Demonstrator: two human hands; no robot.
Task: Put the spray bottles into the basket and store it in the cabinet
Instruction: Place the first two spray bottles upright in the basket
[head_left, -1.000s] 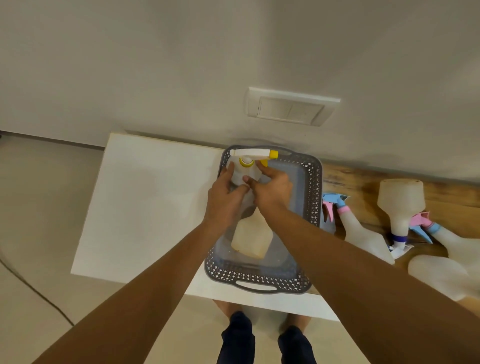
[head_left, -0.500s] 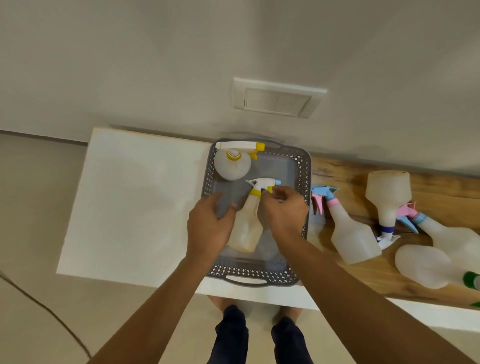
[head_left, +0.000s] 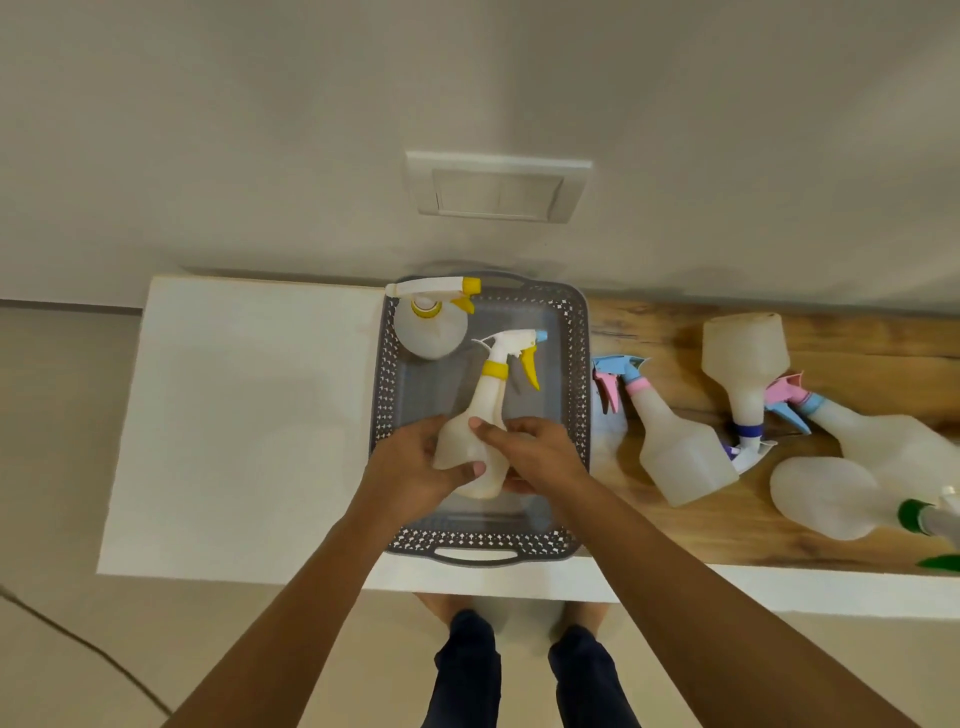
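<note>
A second spray bottle (head_left: 480, 436) is gripped around its body by both hands, the left hand (head_left: 415, 467) on one side and the right hand (head_left: 535, 457) on the other, fingers closed on the plastic. It is held tilted above the grey basket (head_left: 574, 364), its yellow trigger aimed at the far end; whether its base touches the floor of the basket cannot be told. One bottle (head_left: 431, 327) is already stood upright in the far left corner of the basket. Four more bottles are left lying on the wooden part of the bench (head_left: 649, 332), just right of the basket: the pink-collared bottle (head_left: 675, 447), the blue-collared bottle (head_left: 745, 364), a large bottle (head_left: 893, 441) and the green-capped bottle (head_left: 831, 499). No cabinet is seen. By this count the loading is judged barely begun, with storage not yet started.
</note>
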